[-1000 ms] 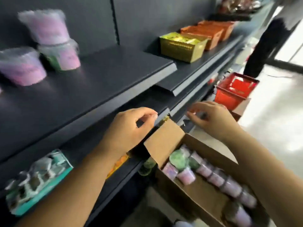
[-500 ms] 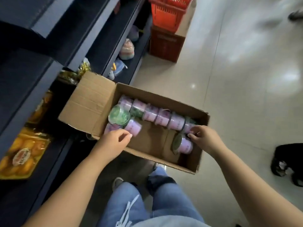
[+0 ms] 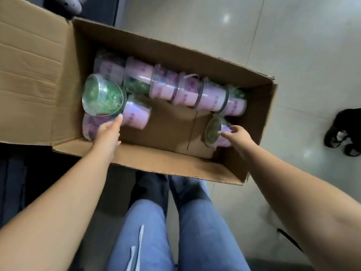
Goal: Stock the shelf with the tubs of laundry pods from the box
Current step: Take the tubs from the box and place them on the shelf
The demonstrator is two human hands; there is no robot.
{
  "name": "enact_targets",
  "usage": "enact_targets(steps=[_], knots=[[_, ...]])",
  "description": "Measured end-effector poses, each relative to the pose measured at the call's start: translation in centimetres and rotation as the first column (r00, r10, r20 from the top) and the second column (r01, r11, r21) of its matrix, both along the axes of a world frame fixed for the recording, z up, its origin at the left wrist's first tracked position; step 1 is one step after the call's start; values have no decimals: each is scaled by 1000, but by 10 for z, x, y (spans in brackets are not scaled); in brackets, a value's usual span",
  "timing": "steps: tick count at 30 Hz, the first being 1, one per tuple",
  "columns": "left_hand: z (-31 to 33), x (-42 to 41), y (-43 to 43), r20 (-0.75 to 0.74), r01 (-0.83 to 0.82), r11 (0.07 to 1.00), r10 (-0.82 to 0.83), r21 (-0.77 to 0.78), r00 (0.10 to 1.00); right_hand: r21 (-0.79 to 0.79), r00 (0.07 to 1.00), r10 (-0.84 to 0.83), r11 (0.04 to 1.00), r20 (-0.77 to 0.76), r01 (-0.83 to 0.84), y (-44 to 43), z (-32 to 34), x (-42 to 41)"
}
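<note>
Versus half a second ago: left hand (image 3: 108, 132) has gone from the near wall of the box (image 3: 175, 169) down inside it, onto the near-left tub (image 3: 88, 127). Right hand (image 3: 237, 136) stays on the near-right tub (image 3: 214, 132). View now closer and steeper. Near-left tub lies on its side in the near-left corner, purple contents showing. Left fingers (image 3: 117, 121) lie stretched over it; thumb hidden, so cannot tell whether it is gripped. One fingertip touches the rim of the green-topped tub (image 3: 103, 97) stacked just beyond. Near-right tub lies on its side by the right end wall, green lid facing left. Right thumb lies across the lid and the fingers curl over its side: held. Row of tubs (image 3: 185, 92) lies along the far wall, apart from both hands. Box stands on pale tiled floor (image 3: 293, 55), left flap (image 3: 29, 75) folded out. Jeans (image 3: 175, 231) show below the box, black shoes (image 3: 343, 133) at right.
</note>
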State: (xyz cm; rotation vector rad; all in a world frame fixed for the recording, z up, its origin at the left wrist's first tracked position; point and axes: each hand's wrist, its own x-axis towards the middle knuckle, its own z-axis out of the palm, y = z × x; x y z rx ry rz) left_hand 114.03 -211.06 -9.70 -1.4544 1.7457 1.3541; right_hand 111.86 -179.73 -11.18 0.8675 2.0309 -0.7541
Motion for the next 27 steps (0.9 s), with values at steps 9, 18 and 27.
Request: enact_targets(steps=[9, 18, 27], knots=[[-71, -29, -7, -39, -355, 932, 358, 69, 933, 180, 959, 263, 943, 104, -279, 13, -62, -4], [-100, -45, -7, -157, -485, 830, 459, -275, 875, 71, 824, 540, 828, 169, -557, 25, -81, -8], [-110, -57, 7, -126, -489, 802, 476, -344, 870, -77, 955, -136, 984, 262, 162, 15, -75, -6]])
